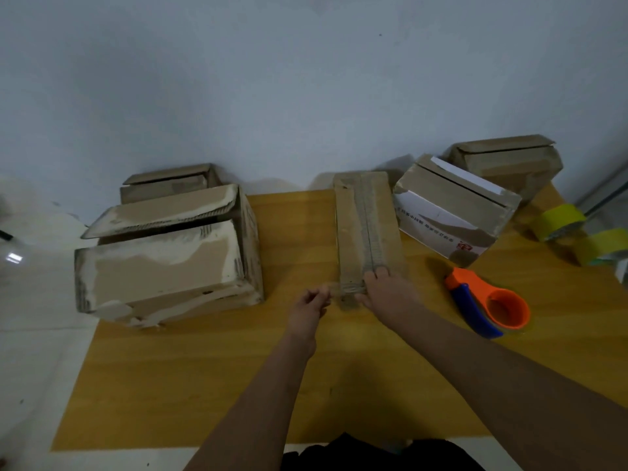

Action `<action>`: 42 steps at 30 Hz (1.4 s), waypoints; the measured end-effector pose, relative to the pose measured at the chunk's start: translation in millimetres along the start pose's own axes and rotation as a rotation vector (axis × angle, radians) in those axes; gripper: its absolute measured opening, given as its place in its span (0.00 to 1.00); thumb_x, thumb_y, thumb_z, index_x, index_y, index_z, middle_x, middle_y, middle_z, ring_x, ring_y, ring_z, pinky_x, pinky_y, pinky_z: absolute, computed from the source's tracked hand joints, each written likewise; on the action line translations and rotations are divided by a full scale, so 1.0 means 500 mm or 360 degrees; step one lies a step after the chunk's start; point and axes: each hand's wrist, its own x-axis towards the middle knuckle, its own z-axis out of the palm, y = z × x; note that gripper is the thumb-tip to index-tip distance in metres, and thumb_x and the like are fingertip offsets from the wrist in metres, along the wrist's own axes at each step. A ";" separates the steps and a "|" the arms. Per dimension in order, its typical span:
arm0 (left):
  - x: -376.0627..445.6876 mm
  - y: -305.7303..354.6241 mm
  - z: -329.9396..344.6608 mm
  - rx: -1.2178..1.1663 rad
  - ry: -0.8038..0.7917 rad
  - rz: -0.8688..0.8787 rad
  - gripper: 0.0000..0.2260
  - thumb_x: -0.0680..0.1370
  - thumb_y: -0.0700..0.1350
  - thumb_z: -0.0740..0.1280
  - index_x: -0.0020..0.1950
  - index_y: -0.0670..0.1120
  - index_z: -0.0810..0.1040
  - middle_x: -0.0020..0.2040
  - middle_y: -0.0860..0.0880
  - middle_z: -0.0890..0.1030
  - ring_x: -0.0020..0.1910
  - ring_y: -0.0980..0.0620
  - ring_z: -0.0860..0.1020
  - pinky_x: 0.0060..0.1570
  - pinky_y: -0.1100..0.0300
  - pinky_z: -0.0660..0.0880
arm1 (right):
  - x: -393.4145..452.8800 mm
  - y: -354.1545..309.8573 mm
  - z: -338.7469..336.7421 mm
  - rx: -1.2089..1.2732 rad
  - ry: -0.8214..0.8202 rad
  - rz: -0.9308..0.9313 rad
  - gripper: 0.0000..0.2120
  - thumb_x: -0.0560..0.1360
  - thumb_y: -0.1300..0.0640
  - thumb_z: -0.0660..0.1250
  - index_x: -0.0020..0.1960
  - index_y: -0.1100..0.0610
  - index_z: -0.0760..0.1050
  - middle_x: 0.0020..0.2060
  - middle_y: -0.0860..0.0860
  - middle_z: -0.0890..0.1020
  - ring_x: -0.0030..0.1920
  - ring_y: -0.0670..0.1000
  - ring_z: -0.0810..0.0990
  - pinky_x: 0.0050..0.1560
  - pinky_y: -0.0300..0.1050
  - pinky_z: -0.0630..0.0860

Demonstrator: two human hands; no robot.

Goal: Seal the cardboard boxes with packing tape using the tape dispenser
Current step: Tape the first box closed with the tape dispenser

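On the yellow wooden table (204, 385), near its far middle, a narrow box (368, 232) is lying flat with a strip of clear tape (368, 226) running along its centre seam. At the near end of this box the right hand (387, 297) is pressing down, its fingers lying over the top edge and its thumb against the front face. Just to the left, the left hand (307, 309) is pinching a loose tab of tape that is sticking out sideways from the box's near end; the tab is blurred, so its exact shape is hard to tell.

To the right of the hands, the tape dispenser (486, 305) is lying on its side on the table, apart from both hands, its orange body and blue handle showing. Beyond it a printed box (452, 212) is sitting at an angle with its flaps slightly open, and a brown box (506, 161) is standing behind that against the wall. Two yellow tape rolls (560, 220) are resting at the table's right edge. On the left, a big box (166, 263) with a raised flap is overhanging the table's left edge, with a smaller box (170, 183) behind it.
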 end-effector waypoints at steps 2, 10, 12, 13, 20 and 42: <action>0.000 -0.003 0.007 0.0027 0.0031 0.0073 0.07 0.80 0.45 0.67 0.43 0.45 0.76 0.41 0.50 0.77 0.41 0.55 0.75 0.44 0.65 0.71 | 0.000 0.001 0.001 -0.0039 0.0008 -0.0001 0.23 0.80 0.40 0.56 0.67 0.55 0.64 0.61 0.54 0.72 0.59 0.54 0.74 0.53 0.47 0.76; 0.008 -0.015 0.023 0.0034 0.0158 0.0201 0.07 0.82 0.44 0.64 0.47 0.42 0.76 0.40 0.50 0.77 0.41 0.54 0.75 0.45 0.63 0.74 | 0.008 -0.002 -0.009 -0.0098 0.0009 -0.0007 0.23 0.79 0.40 0.57 0.65 0.56 0.65 0.60 0.55 0.73 0.58 0.54 0.75 0.51 0.47 0.75; 0.009 -0.015 0.032 0.0068 0.0207 0.0263 0.07 0.82 0.44 0.63 0.48 0.42 0.76 0.40 0.50 0.77 0.41 0.55 0.75 0.46 0.62 0.73 | 0.009 0.001 -0.009 -0.0100 0.0029 -0.0028 0.23 0.79 0.40 0.57 0.65 0.56 0.65 0.60 0.55 0.73 0.57 0.54 0.76 0.50 0.46 0.75; 0.010 -0.016 0.036 0.0104 0.0234 0.0292 0.07 0.83 0.44 0.63 0.49 0.42 0.75 0.41 0.51 0.77 0.41 0.55 0.75 0.45 0.62 0.73 | 0.009 0.003 -0.011 -0.0094 0.0044 -0.0046 0.22 0.79 0.40 0.57 0.65 0.56 0.66 0.60 0.55 0.74 0.57 0.54 0.76 0.50 0.46 0.75; 0.023 -0.047 0.053 0.0228 0.0318 0.0382 0.09 0.83 0.48 0.61 0.52 0.42 0.75 0.47 0.49 0.78 0.47 0.53 0.78 0.49 0.58 0.74 | 0.014 0.010 -0.003 -0.0070 0.0036 -0.0110 0.23 0.79 0.40 0.58 0.64 0.56 0.66 0.59 0.54 0.74 0.56 0.54 0.76 0.50 0.45 0.74; 0.009 -0.011 0.050 0.0604 0.0001 0.0392 0.16 0.85 0.45 0.57 0.71 0.50 0.73 0.62 0.56 0.78 0.54 0.59 0.78 0.56 0.59 0.75 | 0.033 0.033 0.022 0.0081 0.0112 -0.0174 0.17 0.77 0.43 0.62 0.58 0.55 0.69 0.54 0.53 0.76 0.54 0.53 0.77 0.53 0.47 0.75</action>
